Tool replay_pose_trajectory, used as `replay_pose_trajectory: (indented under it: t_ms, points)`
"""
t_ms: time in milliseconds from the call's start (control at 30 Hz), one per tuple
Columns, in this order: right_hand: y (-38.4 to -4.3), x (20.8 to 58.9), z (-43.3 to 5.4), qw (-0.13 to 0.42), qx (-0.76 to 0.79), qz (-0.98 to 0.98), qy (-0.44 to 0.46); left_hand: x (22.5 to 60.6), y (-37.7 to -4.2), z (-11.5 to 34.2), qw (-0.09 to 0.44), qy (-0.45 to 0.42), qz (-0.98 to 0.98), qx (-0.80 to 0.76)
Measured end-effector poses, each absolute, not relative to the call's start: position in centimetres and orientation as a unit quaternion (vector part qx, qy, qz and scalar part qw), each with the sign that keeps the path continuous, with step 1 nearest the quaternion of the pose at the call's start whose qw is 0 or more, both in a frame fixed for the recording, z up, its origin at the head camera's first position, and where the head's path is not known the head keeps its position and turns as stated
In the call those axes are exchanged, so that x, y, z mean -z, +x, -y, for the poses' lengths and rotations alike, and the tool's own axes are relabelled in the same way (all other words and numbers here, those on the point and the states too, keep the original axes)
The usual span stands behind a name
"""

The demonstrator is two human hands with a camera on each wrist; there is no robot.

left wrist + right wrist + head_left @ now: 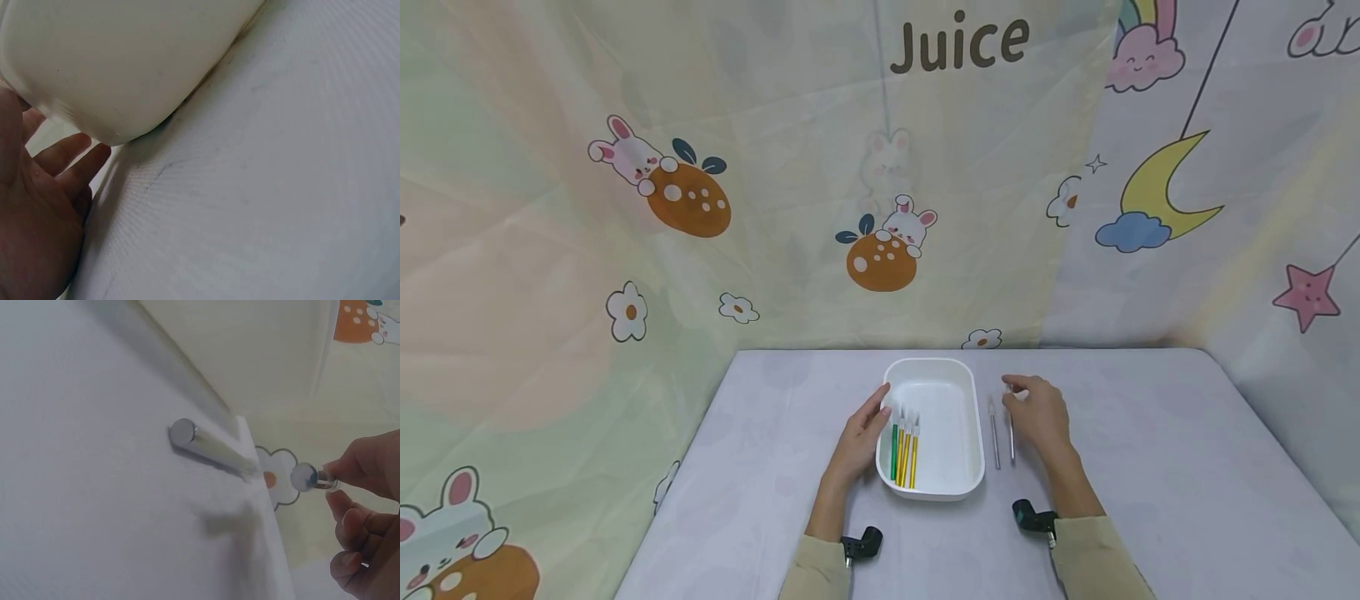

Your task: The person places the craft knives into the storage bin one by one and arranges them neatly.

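Note:
A white tray holds a green craft knife and several yellow craft knives, side by side along its left wall. My left hand touches the tray's left rim, its fingers fairly straight against the outer wall in the left wrist view. Right of the tray, my right hand pinches a slim silver craft knife near its upper end between thumb and forefinger. The knife hangs raised over the table in the right wrist view. Between tray and right hand, another silver craft knife lies on the table.
The pale table has its far edge just behind the tray. A patterned cloth with printed rabbits and flowers hangs behind and at both sides. Black wrist cameras sit at both cuffs.

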State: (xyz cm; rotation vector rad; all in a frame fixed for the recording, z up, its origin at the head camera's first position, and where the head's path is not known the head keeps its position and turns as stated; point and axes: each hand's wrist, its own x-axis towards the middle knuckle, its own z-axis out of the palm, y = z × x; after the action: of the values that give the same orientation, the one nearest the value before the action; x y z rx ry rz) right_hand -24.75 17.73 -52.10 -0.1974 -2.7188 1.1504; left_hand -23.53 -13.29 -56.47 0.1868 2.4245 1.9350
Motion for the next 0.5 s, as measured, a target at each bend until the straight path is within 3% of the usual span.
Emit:
replay_pose_trajectory:
  t_ms: [500]
  points:
    - [-24.44,51.05,-16.74,0.126,-0.397,0.907,-0.06,56.49,-23.53,13.35,0.017,0.058,-0.783,-0.619]
